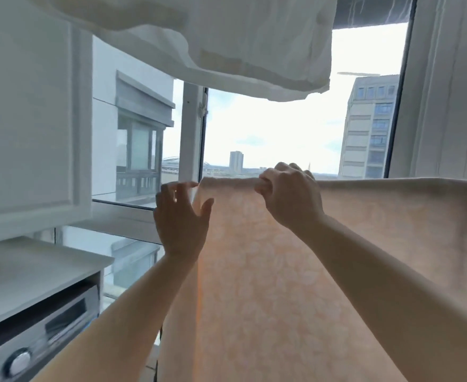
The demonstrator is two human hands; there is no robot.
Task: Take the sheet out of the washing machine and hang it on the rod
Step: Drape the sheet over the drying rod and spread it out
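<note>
Your right hand [290, 194] gripped the top fold of the peach patterned sheet [295, 271], fingers curled tight around the cloth. The sheet hung draped in front of the window [268, 128]; whatever carried it along that top fold was covered by the cloth. Your left hand [181, 216] was at the sheet's left edge with fingers spread wide and loose, the thumb lying against the cloth and holding nothing. A white cloth [240, 45] hung overhead. The washing machine [36, 343] sat low at your left, beneath a white shelf [34, 268].

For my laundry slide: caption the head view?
Right hand grips the hung peach sheet's top edge; left hand open.
</note>
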